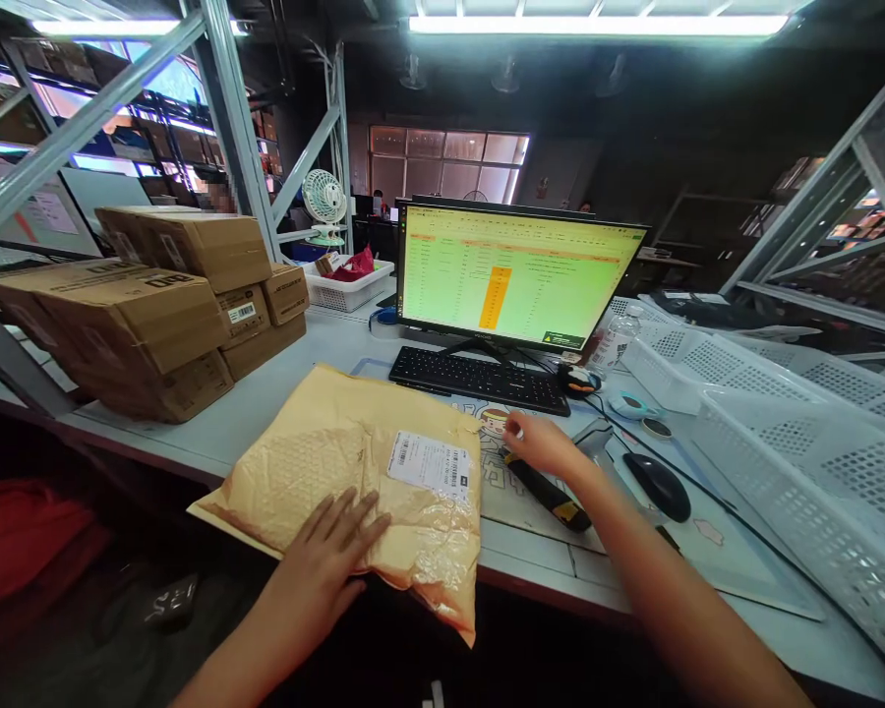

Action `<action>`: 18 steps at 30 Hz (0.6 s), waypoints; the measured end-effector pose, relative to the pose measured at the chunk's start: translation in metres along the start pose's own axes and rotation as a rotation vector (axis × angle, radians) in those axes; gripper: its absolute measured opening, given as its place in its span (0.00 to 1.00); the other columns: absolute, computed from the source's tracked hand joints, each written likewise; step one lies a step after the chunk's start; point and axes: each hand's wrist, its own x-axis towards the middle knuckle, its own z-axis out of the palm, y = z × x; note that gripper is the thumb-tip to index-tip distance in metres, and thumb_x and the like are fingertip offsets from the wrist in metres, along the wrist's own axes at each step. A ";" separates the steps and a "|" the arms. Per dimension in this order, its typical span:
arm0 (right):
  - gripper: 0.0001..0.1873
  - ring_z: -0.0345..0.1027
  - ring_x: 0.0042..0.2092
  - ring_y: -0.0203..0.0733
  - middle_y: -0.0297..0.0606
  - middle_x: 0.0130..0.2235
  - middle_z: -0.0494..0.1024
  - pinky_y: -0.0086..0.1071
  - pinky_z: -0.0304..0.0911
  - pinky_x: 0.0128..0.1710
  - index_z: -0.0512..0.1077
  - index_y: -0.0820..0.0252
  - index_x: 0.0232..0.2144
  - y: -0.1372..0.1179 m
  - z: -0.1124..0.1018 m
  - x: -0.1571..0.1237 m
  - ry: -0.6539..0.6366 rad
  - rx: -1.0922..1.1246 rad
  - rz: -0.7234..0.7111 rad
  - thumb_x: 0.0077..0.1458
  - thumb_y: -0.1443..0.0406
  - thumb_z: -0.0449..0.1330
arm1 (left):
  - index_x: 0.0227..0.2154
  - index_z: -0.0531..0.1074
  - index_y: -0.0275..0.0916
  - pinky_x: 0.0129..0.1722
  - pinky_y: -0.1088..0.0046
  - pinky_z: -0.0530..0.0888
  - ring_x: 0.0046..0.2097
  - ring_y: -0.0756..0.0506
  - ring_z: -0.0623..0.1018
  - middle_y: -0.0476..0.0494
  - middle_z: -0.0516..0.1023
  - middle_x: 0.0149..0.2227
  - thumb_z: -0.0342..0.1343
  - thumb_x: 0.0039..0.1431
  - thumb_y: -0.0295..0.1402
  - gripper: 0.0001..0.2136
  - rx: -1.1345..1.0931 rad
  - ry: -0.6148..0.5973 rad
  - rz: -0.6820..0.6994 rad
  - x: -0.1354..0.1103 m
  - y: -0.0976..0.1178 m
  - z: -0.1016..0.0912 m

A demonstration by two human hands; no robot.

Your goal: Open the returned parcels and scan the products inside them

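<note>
We see a padded mailer (302, 447) of yellowish paper, bumpy across its left half, crinkled and glossy toward the lower right; its white label (428, 464) looks smooth; we find the boxes (181, 329) matt cardboard, the baskets (789, 472) perforated plastic; the rack (232, 118) looks smooth metal, the mouse (656, 487) dark plastic.

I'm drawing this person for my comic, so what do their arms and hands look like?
The left hand and right hand have no gloves, and I see no rings. The left forearm and right forearm are bare too: no sleeves, watch or bracelet show.
</note>
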 end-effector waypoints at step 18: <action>0.26 0.74 0.48 0.53 0.48 0.47 0.80 0.44 0.70 0.51 0.75 0.61 0.55 -0.026 -0.098 -0.100 0.738 0.577 -0.037 0.63 0.52 0.54 | 0.41 0.77 0.40 0.43 0.65 0.72 0.39 0.42 0.78 0.41 0.79 0.35 0.48 0.72 0.31 0.12 0.349 0.474 -0.023 0.113 0.006 -0.161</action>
